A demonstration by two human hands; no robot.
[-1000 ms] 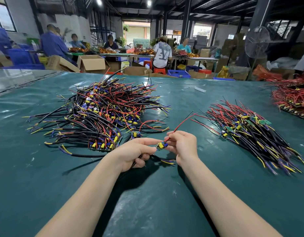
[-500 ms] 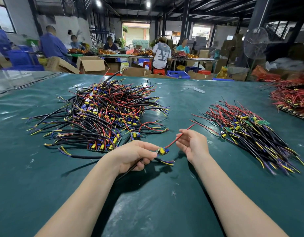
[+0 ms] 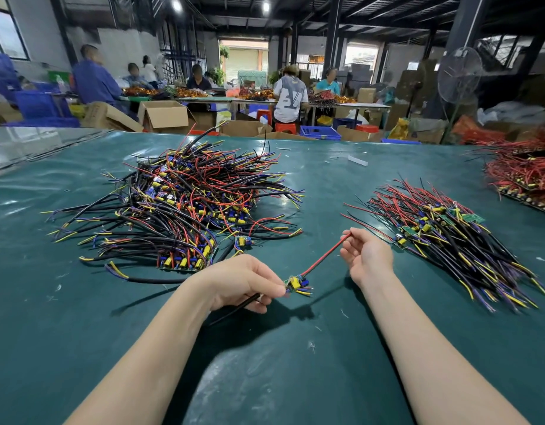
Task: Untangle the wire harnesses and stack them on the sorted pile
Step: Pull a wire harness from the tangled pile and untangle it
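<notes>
One wire harness [image 3: 297,283], a small board with yellow and blue parts, hangs just above the green table between my hands. My left hand [image 3: 243,283] pinches it at the board end, and its black cable runs back under my palm. My right hand [image 3: 367,256] pinches the far end of its red wire, which is stretched straight up to the right. A big tangled pile [image 3: 185,207] of black, red and yellow harnesses lies at the left. The sorted pile [image 3: 449,237], with wires laid in one direction, lies at the right.
A further heap of red-wired boards [image 3: 522,176] sits at the table's far right edge. A loose black cable [image 3: 148,279] lies in front of the tangled pile. Beyond the green table [image 3: 265,363], several people work at benches among cardboard boxes.
My right hand has slid along the red wire away from the board, up and to the right, drawing the wire out straight. My left hand has kept its grip on the board end.
</notes>
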